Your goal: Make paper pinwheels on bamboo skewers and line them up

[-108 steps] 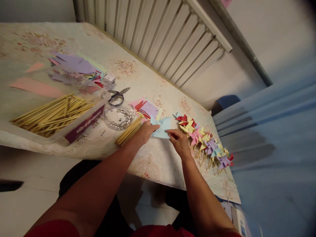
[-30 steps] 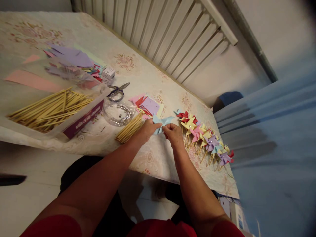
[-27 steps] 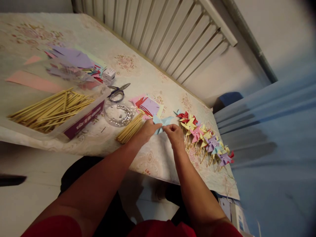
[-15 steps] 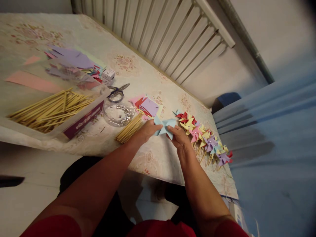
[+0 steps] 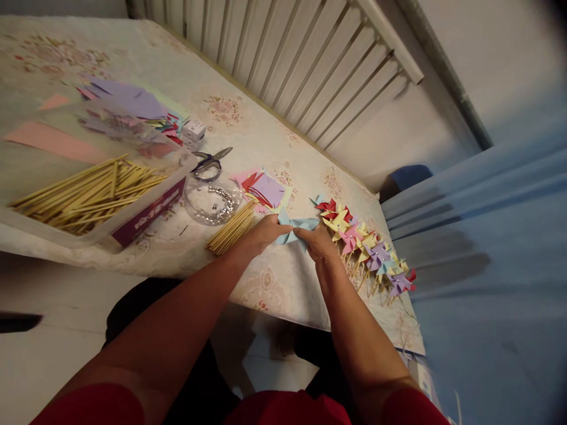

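Note:
Between my two hands is a light blue paper pinwheel (image 5: 287, 237), held above the front part of the table. My left hand (image 5: 264, 234) grips its left side, thumb pressed toward the centre. My right hand (image 5: 319, 241) pinches the right side, and its thumb meets the left thumb near the middle. The fingers beneath the paper are hidden. Just left of my left hand lies a bundle of thin wooden sticks (image 5: 231, 230). To the right of my right hand, finished pinwheels (image 5: 352, 236) in several colours lie in a row on their sticks.
Behind the bundle is a stack of cut paper squares (image 5: 269, 188). Further left are a round clear dish of small shiny pieces (image 5: 213, 203), scissors (image 5: 212, 164), a small box (image 5: 194, 131) and a plastic tub (image 5: 150, 215) of sticks. A blue curtain (image 5: 478, 248) hangs at the right.
My right thumb has moved left to the pinwheel's centre, close against my left thumb. The paper's right side is now folded in more. The view has shifted slightly.

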Demonstrator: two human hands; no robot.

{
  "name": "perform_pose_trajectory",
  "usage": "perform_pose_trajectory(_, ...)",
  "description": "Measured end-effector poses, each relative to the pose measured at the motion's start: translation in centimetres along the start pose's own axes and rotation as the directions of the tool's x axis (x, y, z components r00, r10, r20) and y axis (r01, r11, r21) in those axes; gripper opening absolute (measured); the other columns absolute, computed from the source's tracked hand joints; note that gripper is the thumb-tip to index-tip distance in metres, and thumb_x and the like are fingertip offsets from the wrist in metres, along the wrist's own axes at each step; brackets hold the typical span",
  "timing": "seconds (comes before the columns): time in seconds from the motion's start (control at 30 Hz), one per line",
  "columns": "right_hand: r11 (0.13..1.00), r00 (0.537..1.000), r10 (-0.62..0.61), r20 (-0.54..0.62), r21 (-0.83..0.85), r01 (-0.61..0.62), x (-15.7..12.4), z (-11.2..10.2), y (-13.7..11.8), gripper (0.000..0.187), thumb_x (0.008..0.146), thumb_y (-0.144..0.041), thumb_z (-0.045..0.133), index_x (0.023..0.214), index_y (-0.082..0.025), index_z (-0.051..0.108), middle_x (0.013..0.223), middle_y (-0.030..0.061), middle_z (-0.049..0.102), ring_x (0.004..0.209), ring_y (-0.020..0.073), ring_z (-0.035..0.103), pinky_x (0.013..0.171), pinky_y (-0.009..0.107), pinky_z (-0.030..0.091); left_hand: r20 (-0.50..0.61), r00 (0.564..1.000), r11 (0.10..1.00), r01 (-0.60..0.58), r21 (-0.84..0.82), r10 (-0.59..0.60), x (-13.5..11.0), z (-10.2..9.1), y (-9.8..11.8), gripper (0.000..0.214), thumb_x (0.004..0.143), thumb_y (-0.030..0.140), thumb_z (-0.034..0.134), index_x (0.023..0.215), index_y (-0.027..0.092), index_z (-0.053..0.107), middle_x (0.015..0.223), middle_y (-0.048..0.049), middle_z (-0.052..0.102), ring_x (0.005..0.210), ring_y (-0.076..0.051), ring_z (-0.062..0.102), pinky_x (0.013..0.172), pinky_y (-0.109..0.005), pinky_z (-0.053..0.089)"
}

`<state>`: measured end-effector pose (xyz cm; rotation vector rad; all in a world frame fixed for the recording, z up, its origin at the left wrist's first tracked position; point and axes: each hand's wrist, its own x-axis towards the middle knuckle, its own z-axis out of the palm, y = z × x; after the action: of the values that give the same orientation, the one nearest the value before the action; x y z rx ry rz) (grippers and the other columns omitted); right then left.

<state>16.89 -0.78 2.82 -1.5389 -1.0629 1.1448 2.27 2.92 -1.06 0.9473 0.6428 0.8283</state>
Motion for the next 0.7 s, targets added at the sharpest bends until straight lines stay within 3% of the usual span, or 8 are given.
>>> perform_pose_trajectory(0.23, 1.0, 1.0, 0.009, -0.017, 0.021, -0.009, -0.8, 0.4, -0.2, 0.031, 0.051, -0.033, 0.081, 0.076, -0.021, 0.068, 0.079, 0.0014, 0.073, 0.07, 0.0194, 0.063, 0.074, 0.034, 0.053, -0.02, 1.0, 0.999, 0.02, -0.041, -0.021, -0.6, 0.1, 0.6, 0.018, 0.059, 0.015, 0.075, 0.076, 0.011, 0.071, 0.053, 0.0006, 0.059, 0.06, -0.016, 0.057, 0.057, -0.025, 0.041)
perform_pose_trajectory(0.4, 0.998, 0.997, 0.048, 0.058, -0.041, -0.046, -0.9, -1.6, -2.3, 0.043, 0.051, -0.048, 0.085, 0.079, -0.019, 0.07, 0.074, 0.0021, 0.069, 0.067, 0.0172, 0.059, 0.068, 0.031, 0.049, 0.01, 0.998, 0.995, 0.056, 0.083, -0.057, -0.8, -0.2, 1.3, 0.011, 0.058, 0.014, 0.071, 0.069, 0.013, 0.068, 0.053, 0.0017, 0.059, 0.05, -0.012, 0.048, 0.048, -0.022, 0.031)
perform_pose_trajectory(0.53, 0.973, 0.984, 0.032, 0.175, -0.23, 0.009, -0.1, -3.7, -4.2, 0.041, 0.055, -0.049, 0.084, 0.076, -0.017, 0.072, 0.069, -0.0004, 0.066, 0.063, 0.0124, 0.054, 0.066, 0.028, 0.044, 0.063, 0.996, 0.981, 0.054, 0.188, -0.067, -0.5, -0.3, 0.7, 0.008, 0.061, 0.015, 0.067, 0.068, 0.013, 0.067, 0.056, 0.0001, 0.06, 0.048, -0.011, 0.045, 0.048, -0.023, 0.028)
perform_pose_trajectory(0.7, 0.836, 0.927, 0.12, 0.355, -0.54, 0.099, 0.6, -3.8, -4.8, 0.024, 0.064, -0.038, 0.078, 0.069, -0.016, 0.071, 0.061, -0.0017, 0.063, 0.055, 0.0103, 0.049, 0.057, 0.025, 0.037, 0.164, 0.986, 0.971, -0.012, 0.238, -0.028, 0.0, -0.4, -0.6, 0.009, 0.06, 0.012, 0.064, 0.068, 0.014, 0.067, 0.057, 0.0013, 0.057, 0.048, -0.01, 0.044, 0.05, -0.023, 0.027)
